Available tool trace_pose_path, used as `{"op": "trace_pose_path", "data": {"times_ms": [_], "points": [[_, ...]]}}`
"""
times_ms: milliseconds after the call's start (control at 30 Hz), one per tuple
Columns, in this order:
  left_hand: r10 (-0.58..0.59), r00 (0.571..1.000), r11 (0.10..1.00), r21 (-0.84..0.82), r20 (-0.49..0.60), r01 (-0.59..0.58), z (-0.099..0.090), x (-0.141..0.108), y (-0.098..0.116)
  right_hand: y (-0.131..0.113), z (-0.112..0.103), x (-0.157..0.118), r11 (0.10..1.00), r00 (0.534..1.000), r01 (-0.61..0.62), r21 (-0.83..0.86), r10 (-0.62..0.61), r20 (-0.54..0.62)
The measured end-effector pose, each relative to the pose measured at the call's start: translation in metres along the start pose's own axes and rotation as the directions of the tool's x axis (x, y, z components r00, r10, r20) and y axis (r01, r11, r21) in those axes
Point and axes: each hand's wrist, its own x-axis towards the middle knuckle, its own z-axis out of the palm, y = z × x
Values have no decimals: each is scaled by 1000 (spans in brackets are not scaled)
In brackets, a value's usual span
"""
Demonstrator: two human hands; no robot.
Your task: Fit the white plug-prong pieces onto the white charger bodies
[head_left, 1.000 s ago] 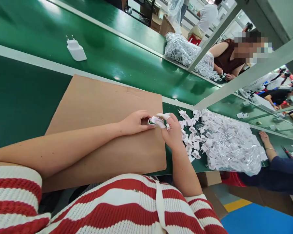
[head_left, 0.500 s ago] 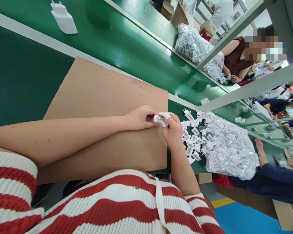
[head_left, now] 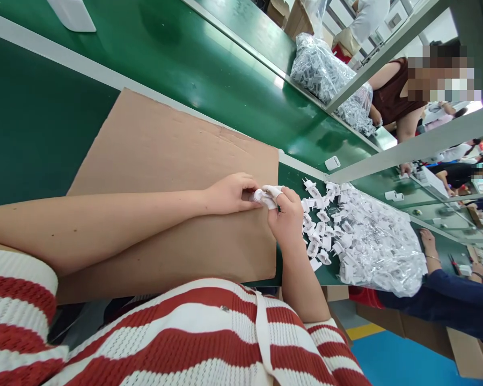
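Observation:
Over the right part of a brown cardboard sheet (head_left: 177, 145), my two hands meet at a small white plastic part (head_left: 258, 195). My left hand (head_left: 230, 194) pinches it from the left, with fingers and thumb closed around it. From the other side my right hand (head_left: 286, 215) grips it too, with white covers on some fingertips (head_left: 272, 192). Fingers hide most of the part, so its full shape cannot be made out. Just right of my right hand lie many loose white plug pieces (head_left: 320, 228) with pins on the green table.
A clear plastic bag (head_left: 382, 241) full of white pieces lies beyond the loose ones. Behind the cardboard runs a green belt (head_left: 225, 96) carrying white chargers (head_left: 74, 13). A metal post (head_left: 386, 53) stands at right. Co-workers sit across; another person's arm (head_left: 430, 252) rests at right.
The chargers on the belt have shifted left and up in view. The co-worker across has lowered a hand toward the belt. My hands stay nearly still around the white part.

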Motion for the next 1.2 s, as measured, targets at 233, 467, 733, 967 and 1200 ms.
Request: {"op": "trace_pose_path", "data": {"times_ms": [233, 467, 733, 967, 1200], "points": [[-8, 1000, 1000, 13, -11, 8, 2, -1, -1, -12, 2, 1, 988, 999, -9, -153, 4, -37], [5, 997, 998, 66, -71, -1, 5, -3, -4, -22, 5, -1, 963, 992, -118, -242, 125, 14], [104, 992, 941, 331, -75, -73, 8, -10, -6, -22, 5, 5, 961, 983, -145, -236, 167, 77], [229, 971, 724, 655, 68, -217, 0, -17, -8, -18, 13, 4, 976, 978, -201, -86, 205, 47], [-109, 993, 921, 371, -40, 116, -7, -18, 5, 12, 7, 18, 889, 915, -396, 232, 403, 15]]}}
